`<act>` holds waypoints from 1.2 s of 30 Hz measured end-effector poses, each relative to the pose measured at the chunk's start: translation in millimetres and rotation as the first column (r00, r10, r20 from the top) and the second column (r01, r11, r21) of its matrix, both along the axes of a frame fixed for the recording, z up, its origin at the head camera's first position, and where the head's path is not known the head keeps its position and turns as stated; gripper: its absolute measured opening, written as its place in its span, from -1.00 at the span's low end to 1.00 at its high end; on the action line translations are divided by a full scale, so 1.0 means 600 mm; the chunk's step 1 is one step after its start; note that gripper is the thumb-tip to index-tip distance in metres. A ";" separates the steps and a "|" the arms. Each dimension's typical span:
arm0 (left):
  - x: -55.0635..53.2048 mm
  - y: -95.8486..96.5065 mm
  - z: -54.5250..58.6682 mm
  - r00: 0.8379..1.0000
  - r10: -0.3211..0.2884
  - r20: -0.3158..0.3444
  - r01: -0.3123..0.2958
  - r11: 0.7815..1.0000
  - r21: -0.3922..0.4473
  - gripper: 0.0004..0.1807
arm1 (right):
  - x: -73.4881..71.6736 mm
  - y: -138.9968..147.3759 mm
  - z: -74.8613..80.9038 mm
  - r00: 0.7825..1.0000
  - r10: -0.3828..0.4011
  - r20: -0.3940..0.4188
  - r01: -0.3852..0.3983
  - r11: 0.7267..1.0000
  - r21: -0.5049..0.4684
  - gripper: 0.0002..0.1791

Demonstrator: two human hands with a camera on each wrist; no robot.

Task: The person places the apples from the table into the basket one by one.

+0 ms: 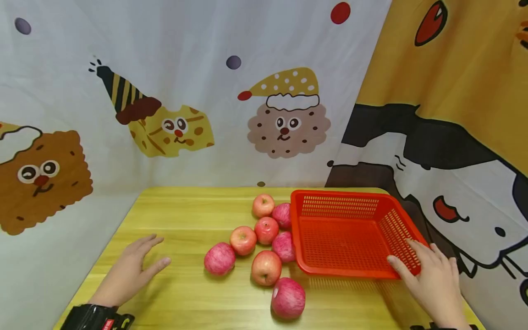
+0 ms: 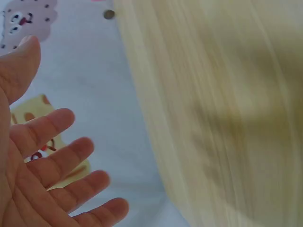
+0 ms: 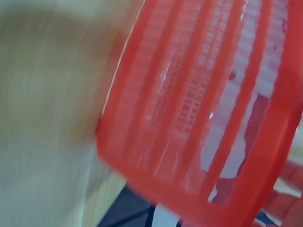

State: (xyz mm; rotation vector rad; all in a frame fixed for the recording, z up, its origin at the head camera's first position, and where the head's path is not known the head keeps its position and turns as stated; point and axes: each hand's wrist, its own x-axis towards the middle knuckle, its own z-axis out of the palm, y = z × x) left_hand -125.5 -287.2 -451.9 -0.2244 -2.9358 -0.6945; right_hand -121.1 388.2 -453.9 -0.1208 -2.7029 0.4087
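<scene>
My right hand (image 1: 435,279) is at the near right corner of a red plastic basket (image 1: 338,270). Its thumb overlaps the front rim and its fingers reach over the right side, spread and gently bent. In the right wrist view, part of the right hand (image 3: 284,203) shows behind the rim of the slatted basket (image 3: 180,94). Over the left part of the table, my left hand (image 1: 129,270) has nothing in it. The left wrist view shows its palm (image 2: 28,189) with fingers extended and thumb apart. Nearest to it lies a pink-red apple (image 1: 220,259).
Several more apples, such as a paler one (image 1: 266,268) and a deep pink one (image 1: 288,298), lie loosely grouped left of the basket. Two of them are right against its left side. The yellow wooden table (image 1: 185,211) meets a cartoon-printed cloth (image 1: 222,169) at the back.
</scene>
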 end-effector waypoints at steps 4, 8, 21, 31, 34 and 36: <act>0.012 0.042 0.003 1.000 -0.006 -0.015 0.006 0.999 0.045 -0.23 | 0.020 -0.040 -0.018 0.991 0.123 -0.045 -0.122 0.992 0.021 -0.27; 0.025 0.089 -0.004 0.997 -0.016 -0.081 0.024 0.995 0.101 -0.29 | 0.031 -0.066 -0.035 0.975 0.212 -0.069 -0.206 0.974 0.089 -0.38; 0.052 0.215 -0.035 0.976 -0.116 -0.184 0.137 0.985 0.105 -0.31 | 0.029 -0.085 -0.072 0.928 0.240 -0.284 -0.215 0.970 0.117 -0.48; 0.049 0.294 -0.059 0.844 -0.320 -0.431 0.304 0.947 -0.107 -0.26 | 0.022 -0.088 -0.075 0.918 0.218 -0.330 -0.205 0.976 0.076 -0.48; 0.046 0.295 -0.061 0.880 -0.296 -0.371 0.273 0.955 -0.116 -0.23 | 0.020 -0.090 -0.077 0.919 0.217 -0.330 -0.205 0.976 0.071 -0.49; 0.043 0.290 -0.060 0.921 -0.250 -0.299 0.233 0.968 -0.093 -0.21 | 0.018 -0.090 -0.079 0.917 0.221 -0.333 -0.210 0.975 0.070 -0.49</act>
